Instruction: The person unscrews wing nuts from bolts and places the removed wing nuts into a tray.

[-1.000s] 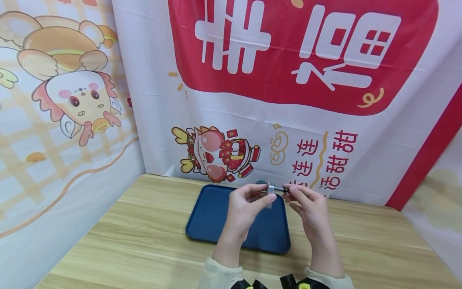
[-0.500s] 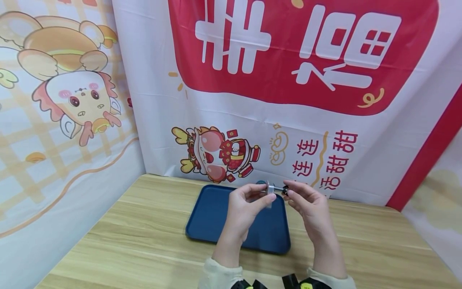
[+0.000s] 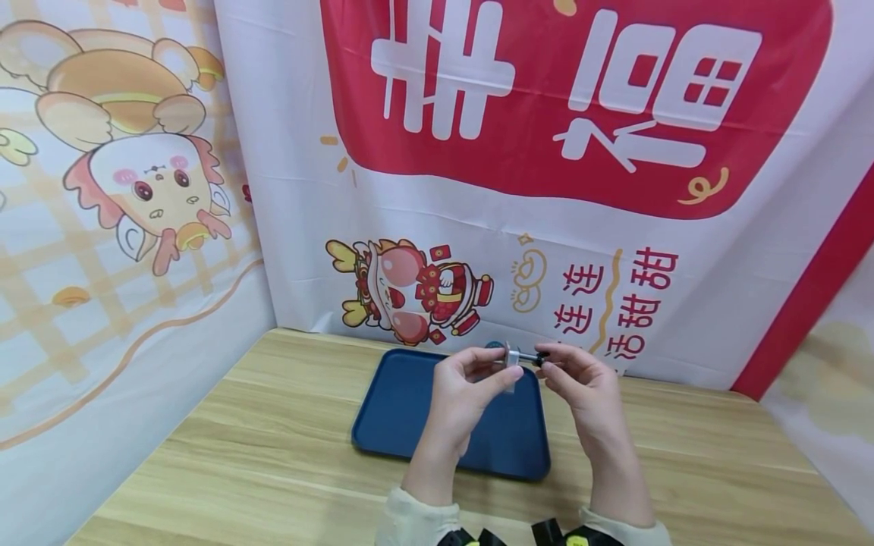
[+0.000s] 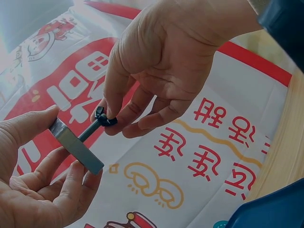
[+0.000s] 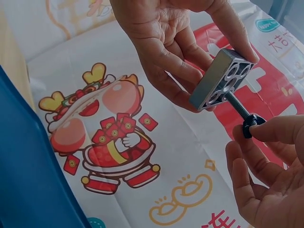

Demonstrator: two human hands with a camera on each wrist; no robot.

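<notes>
Two parts meet in the air above the far edge of the tray (image 3: 410, 425): a small metal block (image 5: 222, 80) with rows of holes, and a black screw (image 4: 90, 129) whose shank enters one hole. The left hand (image 3: 464, 394) pinches the block by its ends, which leaves the holed face free. The right hand (image 3: 580, 383) grips the screw's head between thumb and finger, likely for turning. Behind the tray hangs a printed banner (image 3: 573, 227).
</notes>
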